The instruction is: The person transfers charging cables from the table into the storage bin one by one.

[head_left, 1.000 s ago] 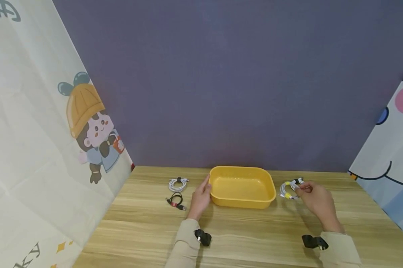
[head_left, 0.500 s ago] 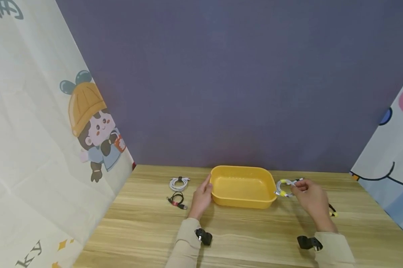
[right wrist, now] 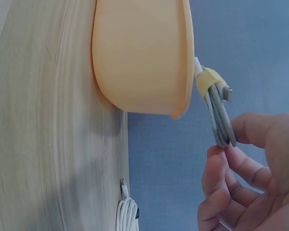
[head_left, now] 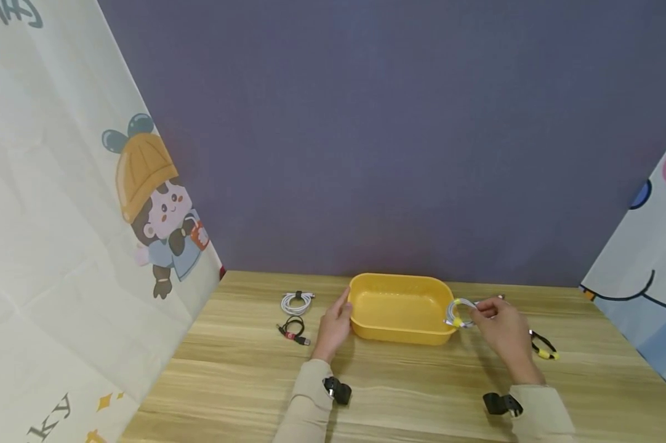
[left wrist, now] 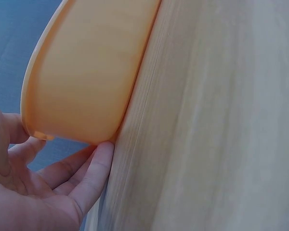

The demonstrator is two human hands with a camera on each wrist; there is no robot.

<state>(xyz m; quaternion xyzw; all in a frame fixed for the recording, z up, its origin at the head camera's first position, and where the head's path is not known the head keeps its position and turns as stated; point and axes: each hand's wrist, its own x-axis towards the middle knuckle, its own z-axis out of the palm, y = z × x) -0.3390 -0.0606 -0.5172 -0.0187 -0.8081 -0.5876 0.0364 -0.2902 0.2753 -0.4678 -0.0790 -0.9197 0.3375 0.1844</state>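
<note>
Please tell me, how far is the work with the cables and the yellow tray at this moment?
Done: nothing lies in the yellow tray. In hand: the right hand pinches a coiled white cable with yellow ties at the tray's right rim, while the left hand rests against its left side. Left: a white cable and a black cable on the table at left, and a black cable with yellow tie at right.

Only fragments of lettering can be read, all on the cartoon-printed curtain [head_left: 61,246] at the left of the head view: cut-off dark letters at its top edge and a slanted "ky" near its bottom edge, nothing else legible anywhere.
</note>
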